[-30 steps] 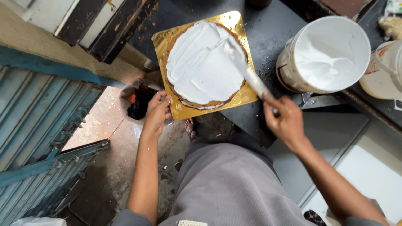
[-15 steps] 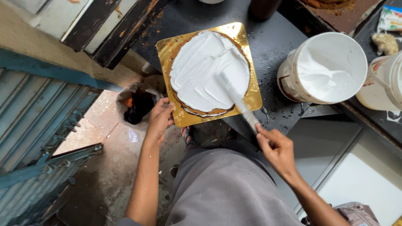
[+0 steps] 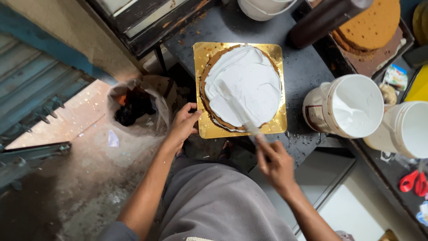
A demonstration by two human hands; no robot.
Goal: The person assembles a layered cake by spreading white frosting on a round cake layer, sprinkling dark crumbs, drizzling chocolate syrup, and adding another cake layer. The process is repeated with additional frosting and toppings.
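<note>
We see a round cake [image 3: 244, 85] on its gold board [image 3: 203, 80], top nearly all white with cream (brown rim bare). Our right hand [image 3: 276, 163] clasps a palette knife [image 3: 236, 108] lying across it; our left hand [image 3: 183, 125] pinches the board's near-left edge.

1. Bare dark table [image 3: 307, 67] is seen just right of the gold cake board [image 3: 203, 58], forming a narrow open strip.
2. That strip is closed on its right by a white cream bucket [image 3: 343, 107], with a 2nd bucket [image 3: 403, 129] beyond it.
3. Above the board's right corner, passage is blocked by a dark bottle [image 3: 325, 18] and a tray of sponge cake [image 3: 370, 27].
4. The board's left edge is occupied by the left hand [image 3: 183, 125]; its near edge by the right hand [image 3: 274, 160] and spatula [image 3: 238, 109].
</note>
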